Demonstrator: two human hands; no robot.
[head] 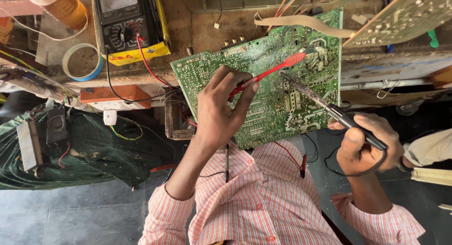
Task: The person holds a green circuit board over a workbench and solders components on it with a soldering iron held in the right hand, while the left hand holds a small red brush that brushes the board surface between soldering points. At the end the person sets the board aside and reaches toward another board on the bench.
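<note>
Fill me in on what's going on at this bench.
A person holds a large green circuit board tilted against the bench. The left hand holds a red plastic toothbrush, bristles on the board. The right hand grips a black-handled soldering iron, tip touching the board. An analog multimeter sits behind.

— What is seen of the bench?
— A worn wooden workbench [197, 33] is shown in daylight, cluttered with an analog multimeter [127, 23], a tape roll [82, 61] and loose wires.
— And below it?
— A dark tiled floor [70, 216] is seen, with green cloth [94, 151] draped beside it.
</note>
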